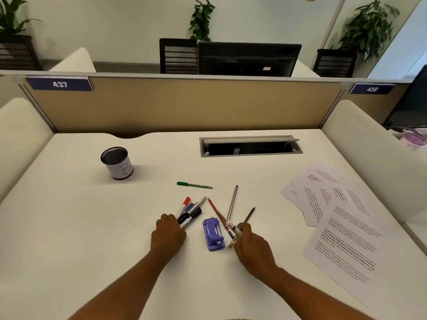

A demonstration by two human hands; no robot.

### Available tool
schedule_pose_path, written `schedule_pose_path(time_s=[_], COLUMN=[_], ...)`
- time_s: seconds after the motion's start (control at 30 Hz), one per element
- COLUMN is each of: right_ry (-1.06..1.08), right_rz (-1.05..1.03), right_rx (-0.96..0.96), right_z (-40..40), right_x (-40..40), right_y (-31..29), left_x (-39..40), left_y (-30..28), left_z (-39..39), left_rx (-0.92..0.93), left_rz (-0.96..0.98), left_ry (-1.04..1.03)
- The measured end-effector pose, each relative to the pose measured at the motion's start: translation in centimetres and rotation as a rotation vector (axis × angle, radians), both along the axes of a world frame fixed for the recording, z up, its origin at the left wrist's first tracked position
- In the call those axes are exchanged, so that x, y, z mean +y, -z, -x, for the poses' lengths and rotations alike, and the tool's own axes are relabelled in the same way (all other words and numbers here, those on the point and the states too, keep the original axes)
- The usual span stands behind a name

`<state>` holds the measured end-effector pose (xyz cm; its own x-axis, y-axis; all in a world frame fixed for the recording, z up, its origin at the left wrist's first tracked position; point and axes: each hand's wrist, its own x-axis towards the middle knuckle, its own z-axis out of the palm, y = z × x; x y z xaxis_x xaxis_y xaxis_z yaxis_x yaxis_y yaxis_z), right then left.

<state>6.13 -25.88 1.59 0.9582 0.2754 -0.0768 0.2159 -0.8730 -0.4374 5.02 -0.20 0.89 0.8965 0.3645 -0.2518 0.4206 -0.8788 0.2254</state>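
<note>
My left hand (168,234) grips a bundle of markers (190,210) with red, blue, white and black caps, their tips fanning up and to the right over the white desk (92,227). My right hand (251,245) is curled round several thin pens and pencils (232,210), among them a red pencil (216,212), a grey pen and a dark pencil (250,214). A purple hole punch (213,234) lies between the two hands. A green pen (194,185) lies alone farther back. A black mesh pen cup (117,162) with a white label marked "B" stands at the back left.
Printed sheets of paper (342,227) are spread over the desk's right side. An open grey cable tray (249,146) is set into the desk at the back. A beige partition (184,105) closes the far edge, white side panels flank the desk.
</note>
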Motion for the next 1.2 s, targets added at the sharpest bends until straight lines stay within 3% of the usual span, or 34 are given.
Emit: schedule_pose_path(time_s=[0.13,0.23,0.3,0.53,0.77,1.2], right_ry=[0.370,0.662,0.718,0.656,0.456,0.105], right_rz=[-0.136,-0.209,-0.211,-0.158,0.043,0.248], right_rx=[0.049,0.198,0.281,0.368,0.246,0.101], right_z=[-1.0,-2.2,-2.9,-6.1,-8.6,-9.5], right_x=[-0.5,-0.4,0.0,2.1,4.7,6.3], right_y=[0.9,1.1,1.0,0.0,0.4,1.5], left_x=[0.2,0.5,0.6,1.0,0.8,0.6], left_y=[-0.2,-0.3,-0.3,-0.3,0.1,0.4], left_z=[-0.7,-1.1,-1.2,-1.8,-3.0,-4.9], left_rx=[0.037,0.066,0.073,0.030,0.019,0.058], left_rz=[0.100,0.124,0.126,0.030,-0.051,0.054], left_ry=[-0.020,-0.022,-0.020,0.031,0.056,0.057])
